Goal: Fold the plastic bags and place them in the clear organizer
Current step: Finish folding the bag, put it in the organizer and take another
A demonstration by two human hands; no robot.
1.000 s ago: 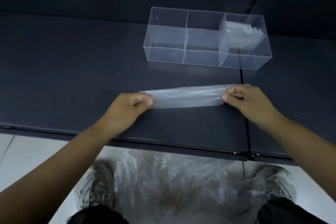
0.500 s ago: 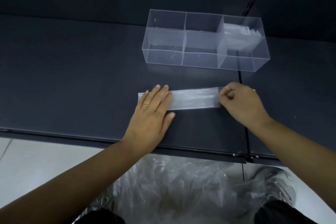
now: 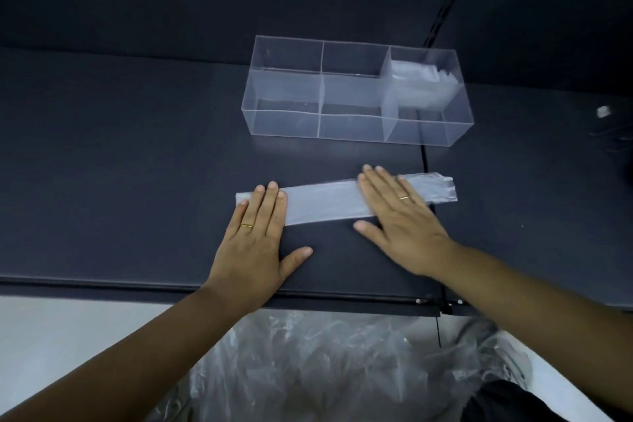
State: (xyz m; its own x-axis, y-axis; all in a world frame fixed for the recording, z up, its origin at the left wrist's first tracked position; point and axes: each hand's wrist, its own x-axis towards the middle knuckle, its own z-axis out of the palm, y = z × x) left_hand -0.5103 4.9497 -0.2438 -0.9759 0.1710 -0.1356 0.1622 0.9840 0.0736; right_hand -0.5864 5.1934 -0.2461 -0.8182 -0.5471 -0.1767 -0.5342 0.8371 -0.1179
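- Dark matte surface point(image 3: 120, 164) is seen in front of an equally dark back wall.
- Toward the far side a clear organizer point(image 3: 284, 127) is set, divided into three compartments; folded bags point(image 3: 421, 86) are lodged in the right one.
- One plastic bag point(image 3: 325, 204), folded into a long narrow strip, is laid flat near the organizer, apart from it.
- The strip's left end is pressed down by the left hand point(image 3: 253, 243), with fingers straight and thumb spread on the surface.
- The right part is covered by the right hand point(image 3: 400, 216), likewise flat, with the strip's end showing beyond it.
- Below the near edge, a heap of loose bags point(image 3: 325, 363) is seen.
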